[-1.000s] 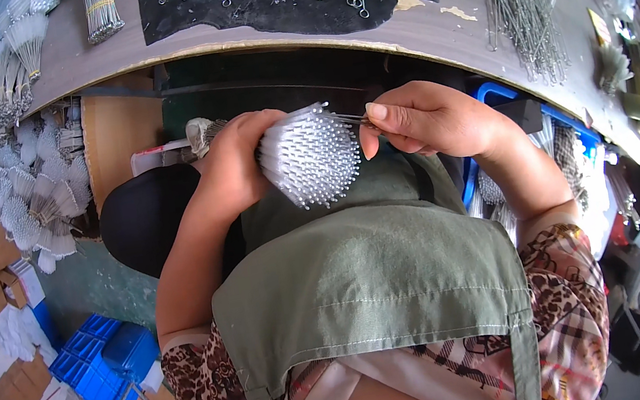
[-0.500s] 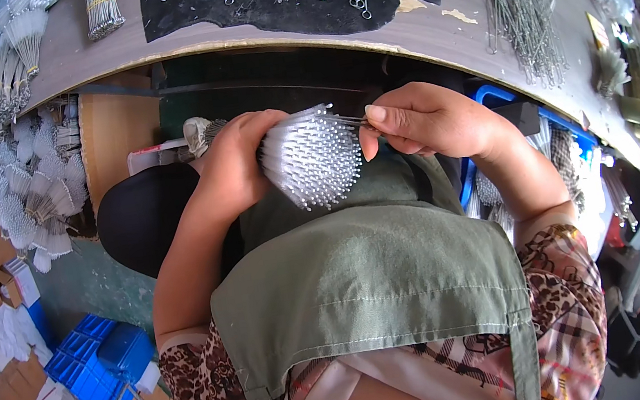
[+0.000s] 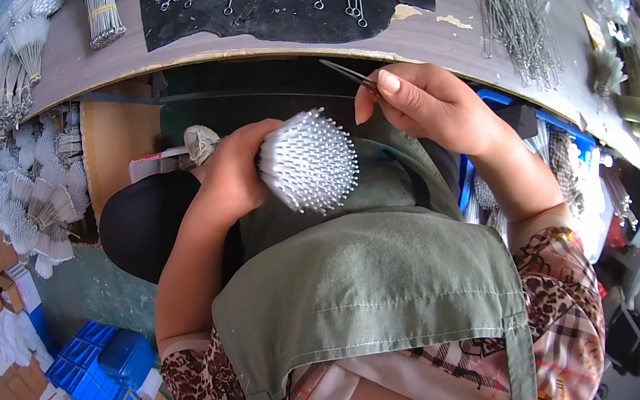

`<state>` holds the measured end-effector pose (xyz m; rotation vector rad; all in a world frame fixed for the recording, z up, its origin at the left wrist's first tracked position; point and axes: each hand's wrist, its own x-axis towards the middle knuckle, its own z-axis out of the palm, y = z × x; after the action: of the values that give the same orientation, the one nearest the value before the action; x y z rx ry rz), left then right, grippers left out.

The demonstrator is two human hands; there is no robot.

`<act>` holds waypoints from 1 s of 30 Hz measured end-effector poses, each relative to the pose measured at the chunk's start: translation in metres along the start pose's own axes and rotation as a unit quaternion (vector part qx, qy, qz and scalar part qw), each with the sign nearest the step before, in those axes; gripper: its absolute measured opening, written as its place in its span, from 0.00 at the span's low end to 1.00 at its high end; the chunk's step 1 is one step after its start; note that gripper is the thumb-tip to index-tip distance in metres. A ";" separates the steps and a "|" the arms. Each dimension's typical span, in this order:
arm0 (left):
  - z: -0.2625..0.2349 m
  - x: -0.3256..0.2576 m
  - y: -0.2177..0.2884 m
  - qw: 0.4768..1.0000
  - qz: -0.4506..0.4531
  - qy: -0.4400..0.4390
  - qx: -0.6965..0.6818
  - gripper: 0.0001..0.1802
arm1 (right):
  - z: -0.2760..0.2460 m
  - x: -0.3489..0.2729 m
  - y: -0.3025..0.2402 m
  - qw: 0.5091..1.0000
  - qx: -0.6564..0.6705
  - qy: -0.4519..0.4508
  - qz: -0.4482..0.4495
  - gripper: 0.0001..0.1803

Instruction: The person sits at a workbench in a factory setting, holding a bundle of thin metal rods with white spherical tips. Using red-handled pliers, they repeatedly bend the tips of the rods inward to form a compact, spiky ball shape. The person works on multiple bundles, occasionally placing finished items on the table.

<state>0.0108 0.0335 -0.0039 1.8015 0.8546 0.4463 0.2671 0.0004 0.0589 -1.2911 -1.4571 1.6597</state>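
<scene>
My left hand (image 3: pixel 242 166) is closed round a thick bundle of thin white brushes (image 3: pixel 310 164), held above my lap with the rounded tips facing right. My fingers hide the other end of the bundle. To the right and slightly higher, my right hand (image 3: pixel 439 108) grips a pair of dark metal tweezers (image 3: pixel 351 74) between thumb and fingers. The tweezers point up and left, apart from the bundle and just below the table edge. I see nothing between their tips.
On the grey table (image 3: pixel 256 48) lies a black mat (image 3: pixel 291 5) with looped wire handles (image 3: pixel 360 8). A tied bundle (image 3: pixel 104 17) lies at left, a loose wire pile (image 3: pixel 506 6) at right. Brush bundles (image 3: pixel 31 202) fill the left side, above a blue crate (image 3: pixel 83 359).
The tweezers have swung away from the bundle's upper tips, moving right and tilting upward with my right hand. My left hand still holds the bundle, shifted slightly left and down.
</scene>
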 end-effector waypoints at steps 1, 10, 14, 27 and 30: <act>0.000 -0.002 -0.003 0.999 -0.015 -0.008 -0.037 0.28 | 0.000 0.000 0.002 1.000 0.009 -0.009 0.011 0.27; -0.002 0.004 0.010 0.983 -0.101 -0.079 -0.129 0.29 | 0.008 0.017 0.018 0.992 -0.043 0.015 -0.115 0.15; 0.002 0.006 0.009 0.984 -0.054 -0.095 -0.143 0.31 | 0.018 0.017 0.013 0.964 -0.147 0.126 -0.180 0.08; 0.028 0.018 0.050 0.995 0.032 -0.092 0.019 0.43 | 0.013 0.024 0.041 0.944 -0.082 0.268 -0.173 0.10; 0.025 0.019 0.047 0.993 0.051 -0.094 0.051 0.44 | 0.016 0.020 0.040 0.927 -0.105 0.323 -0.161 0.11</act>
<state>0.0564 0.0217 0.0281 1.9529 0.6672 0.2949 0.2523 0.0023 0.0141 -1.4342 -1.3489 0.7661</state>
